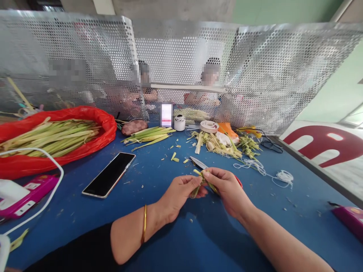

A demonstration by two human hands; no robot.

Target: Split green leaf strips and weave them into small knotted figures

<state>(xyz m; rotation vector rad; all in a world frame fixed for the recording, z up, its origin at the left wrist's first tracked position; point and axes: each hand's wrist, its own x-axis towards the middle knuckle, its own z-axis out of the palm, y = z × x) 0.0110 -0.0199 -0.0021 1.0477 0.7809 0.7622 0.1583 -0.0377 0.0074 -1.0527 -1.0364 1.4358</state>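
Observation:
In the head view, my left hand and my right hand meet over the middle of the blue table. Both are closed on a small piece made of green-yellow leaf strips; my fingers hide much of its shape. Just beyond my right hand lies a pair of scissors, blades pointing away to the left, with a bit of red handle showing beside the hand. Small leaf scraps are scattered ahead of my hands. Farther back rests a loose bunch of long green leaf strips.
At left, a red plastic bag holds many leaf strips, near a phone and a magenta power strip. Trimmings, a tape roll and white string lie right. A perforated metal screen stands behind; people sit beyond.

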